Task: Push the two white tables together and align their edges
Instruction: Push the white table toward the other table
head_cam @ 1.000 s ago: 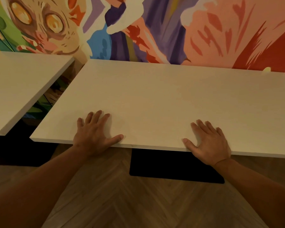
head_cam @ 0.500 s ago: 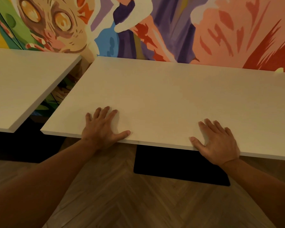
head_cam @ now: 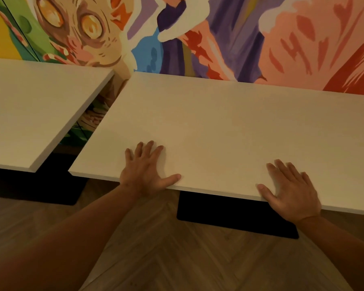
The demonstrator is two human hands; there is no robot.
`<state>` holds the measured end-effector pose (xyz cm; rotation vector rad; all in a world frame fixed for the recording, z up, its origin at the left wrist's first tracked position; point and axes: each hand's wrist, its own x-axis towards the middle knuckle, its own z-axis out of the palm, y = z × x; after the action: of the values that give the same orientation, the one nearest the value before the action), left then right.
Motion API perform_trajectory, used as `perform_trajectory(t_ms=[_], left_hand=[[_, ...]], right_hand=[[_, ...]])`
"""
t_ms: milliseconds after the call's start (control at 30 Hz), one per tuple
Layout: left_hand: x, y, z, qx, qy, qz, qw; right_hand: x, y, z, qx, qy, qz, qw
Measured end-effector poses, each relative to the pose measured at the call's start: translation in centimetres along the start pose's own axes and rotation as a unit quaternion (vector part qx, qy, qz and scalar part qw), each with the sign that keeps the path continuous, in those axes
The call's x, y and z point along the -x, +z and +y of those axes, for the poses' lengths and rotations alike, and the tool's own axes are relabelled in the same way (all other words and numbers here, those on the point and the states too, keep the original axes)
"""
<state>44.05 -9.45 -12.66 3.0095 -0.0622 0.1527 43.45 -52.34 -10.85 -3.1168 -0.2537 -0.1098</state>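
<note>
Head view, task under way: I have both hands on the right table [head_cam: 229, 131], the one I am moving, while the left table [head_cam: 29, 114] stands untouched at the left of the scene. My left hand [head_cam: 147, 173] lies flat near the table's near-left part, fingers spread on the top and thumb stretched along the near edge; my right hand [head_cam: 292, 190] lies flat further right on the same edge, thumb likewise against the rim. Neither hand is closed around anything — both are open palms pressing down on the surface, and whether any fingers hook under the edge I cannot tell. The two tops are not yet together: a wedge-shaped gap [head_cam: 88, 127] runs between them, narrower at the far end by the mural [head_cam: 219, 38] and wider at the near end, with dark floor and the left table's black base [head_cam: 51, 190] showing through it. The near edges do not line up either — the right table's near-left corner sits nearer to me than the left table's near corner. I judge the job roughly part done: what remains is to slide the right table leftward until the gap closes, swing its near end to make the facing edges parallel, then square the near edges. The right table's base [head_cam: 235, 215] rests on the wood floor [head_cam: 177, 259].
</note>
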Motion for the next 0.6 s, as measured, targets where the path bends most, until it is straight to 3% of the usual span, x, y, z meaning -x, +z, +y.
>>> perform_trajectory(t_ms=[600], left_hand=[[-0.9,-1.6,-0.4,0.020,0.002,-0.098,0.995]], right_hand=[[-1.4,-1.0,-0.5,-0.012,0.024,-0.079,0.996]])
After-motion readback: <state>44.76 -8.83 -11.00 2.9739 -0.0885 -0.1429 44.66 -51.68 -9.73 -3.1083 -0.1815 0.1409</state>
